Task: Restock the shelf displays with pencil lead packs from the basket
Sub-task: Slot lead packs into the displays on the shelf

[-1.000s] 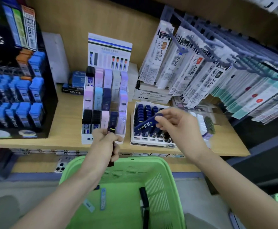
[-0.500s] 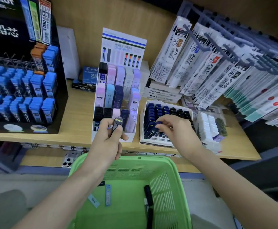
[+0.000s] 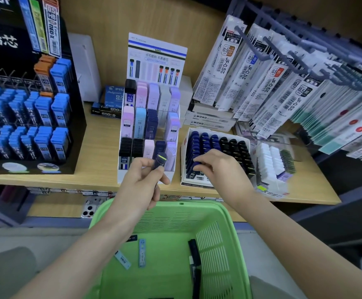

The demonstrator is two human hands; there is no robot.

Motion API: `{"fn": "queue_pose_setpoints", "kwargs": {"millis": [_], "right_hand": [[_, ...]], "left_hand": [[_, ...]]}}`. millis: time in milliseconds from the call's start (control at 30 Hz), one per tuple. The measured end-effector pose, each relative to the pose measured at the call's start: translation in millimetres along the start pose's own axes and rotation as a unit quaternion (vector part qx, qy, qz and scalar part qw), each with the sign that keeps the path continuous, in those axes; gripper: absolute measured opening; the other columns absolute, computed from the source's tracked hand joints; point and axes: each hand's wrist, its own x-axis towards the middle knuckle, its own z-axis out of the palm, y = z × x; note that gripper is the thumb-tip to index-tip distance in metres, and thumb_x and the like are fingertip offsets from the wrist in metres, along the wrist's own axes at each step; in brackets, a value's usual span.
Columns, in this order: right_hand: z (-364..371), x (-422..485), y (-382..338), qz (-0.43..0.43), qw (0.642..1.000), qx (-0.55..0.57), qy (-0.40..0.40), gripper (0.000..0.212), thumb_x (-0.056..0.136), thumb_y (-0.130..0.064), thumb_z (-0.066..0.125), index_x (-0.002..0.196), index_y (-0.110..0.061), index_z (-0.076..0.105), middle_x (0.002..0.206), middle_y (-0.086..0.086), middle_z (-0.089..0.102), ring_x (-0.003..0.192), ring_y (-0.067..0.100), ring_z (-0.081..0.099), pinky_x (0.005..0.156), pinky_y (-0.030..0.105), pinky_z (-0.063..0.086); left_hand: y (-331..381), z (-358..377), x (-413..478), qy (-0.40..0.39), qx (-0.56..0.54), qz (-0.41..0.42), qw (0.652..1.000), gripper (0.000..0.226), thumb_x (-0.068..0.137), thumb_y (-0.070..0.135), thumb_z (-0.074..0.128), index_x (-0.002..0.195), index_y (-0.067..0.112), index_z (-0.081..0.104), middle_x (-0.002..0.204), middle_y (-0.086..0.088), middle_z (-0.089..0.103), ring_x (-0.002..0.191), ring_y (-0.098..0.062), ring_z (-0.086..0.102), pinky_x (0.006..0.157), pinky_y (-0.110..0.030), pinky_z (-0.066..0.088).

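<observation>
In the white tray [image 3: 215, 134] on the shelf [image 3: 102, 147], a navy pack [image 3: 194, 167] is now being pressed down into the front of the left-hand row by the right hand [image 3: 215, 167]; a second ago the same pack was held slanted above the tray, so it has been lowered into its slot in the interval. The fingers of that hand are closed over the pack's top, and whether it is fully seated cannot be told. The left hand [image 3: 142, 180] is pinched around a dark tube [image 3: 159, 161] with a yellow-green band, which has been turned end-on to the camera where earlier it hung downward, and it is held just in front of the tiered display [image 3: 152, 117]. One restock is judged nearly finished, with the tube likely next, perhaps for the black row of the tray. In the green basket [image 3: 223, 240] below, two pale blue packs [image 3: 142, 252] and a black one [image 3: 194, 252] are left, so more remains to be shelved
</observation>
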Motion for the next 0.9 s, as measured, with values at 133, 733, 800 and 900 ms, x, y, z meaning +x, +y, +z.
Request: {"fn": "queue_pose_setpoints", "kwargs": {"millis": [133,733,800,900], "right_hand": [[-6.5,-6.9,-10.7,0.015,0.995,0.055,0.082,0.020,0.090,-0.020,0.061,0.108,-0.011,0.064,0.097,-0.005,0.055,0.079,0.006,0.055,0.075,0.024,0.048],[-64.2,-65.9,35.8,0.225,0.848,0.451,0.163,0.011,0.081,-0.001,0.065,0.083,-0.012,0.066,0.072,0.005,0.069,0.066,0.010,0.067,0.066,0.020,0.056],[-69.3,-67.0,50.0,0.223,0.877,0.386,0.179,0.013,0.081,-0.003,0.068,0.081,-0.016,0.065,0.074,0.005,0.068,0.069,0.012,0.065,0.071,0.022,0.055],[-65.7,-62.4,60.1,0.209,0.916,0.300,0.164,0.017,0.080,-0.008,0.070,0.078,-0.023,0.065,0.076,-0.002,0.068,0.071,0.007,0.062,0.071,0.020,0.051]], "left_hand": [[0.7,3.2,-0.9,-0.021,-0.004,-0.021,1.000,0.003,0.097,0.003,0.041,0.095,0.006,0.043,0.076,-0.007,0.062,0.035,-0.008,0.038,0.039,-0.019,0.031],[-1.1,67.4,15.0,-0.107,0.207,0.194,0.953,0.014,0.089,0.013,0.062,0.098,0.022,0.060,0.098,0.014,0.061,0.081,-0.001,0.054,0.071,-0.006,0.041],[3.4,77.1,23.1,-0.106,0.247,0.236,0.934,0.017,0.089,0.011,0.061,0.100,0.024,0.058,0.100,0.017,0.058,0.089,-0.001,0.053,0.075,-0.004,0.038],[8.1,86.2,35.8,-0.117,0.341,0.314,0.878,0.022,0.089,0.012,0.060,0.107,0.024,0.059,0.102,0.015,0.054,0.092,0.000,0.049,0.082,-0.016,0.034]]}}
